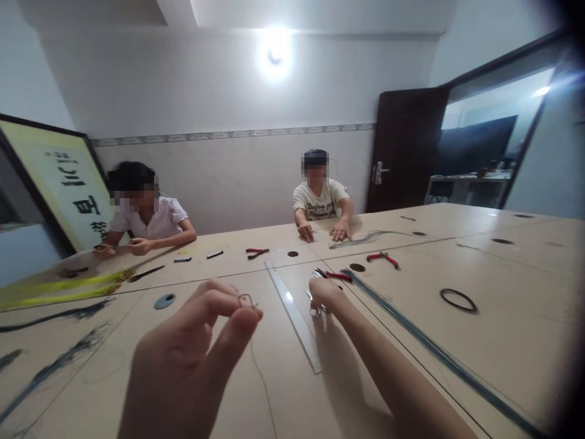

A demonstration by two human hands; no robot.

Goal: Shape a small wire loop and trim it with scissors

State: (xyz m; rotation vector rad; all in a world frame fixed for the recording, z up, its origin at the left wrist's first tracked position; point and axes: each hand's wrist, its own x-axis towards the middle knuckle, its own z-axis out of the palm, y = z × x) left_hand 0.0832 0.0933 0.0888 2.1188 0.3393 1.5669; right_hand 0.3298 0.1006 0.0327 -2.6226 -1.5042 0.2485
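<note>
My left hand (196,347) is raised above the table, thumb and forefinger pinched on a thin dark cord (262,378). A small loop of it curls up over the fingertips, and the loose end hangs down in front of me. Further right, my right hand (325,294) is bent down at the tabletop, fingers curled round small silver scissors (314,312). Part of a blade and the finger rings show beneath it; the fingertips are mostly hidden. Between my hands lies a clear ruler (292,317). Just beyond the right hand are red-handled pliers (338,275).
A long bundle of grey-green cords (439,353) runs along the right. Other cord bundles (59,360) and yellow strands (64,286) lie left, near a grey disc (164,302). More red pliers (384,260) and a dark ring (458,300) lie right. Two people sit across the table.
</note>
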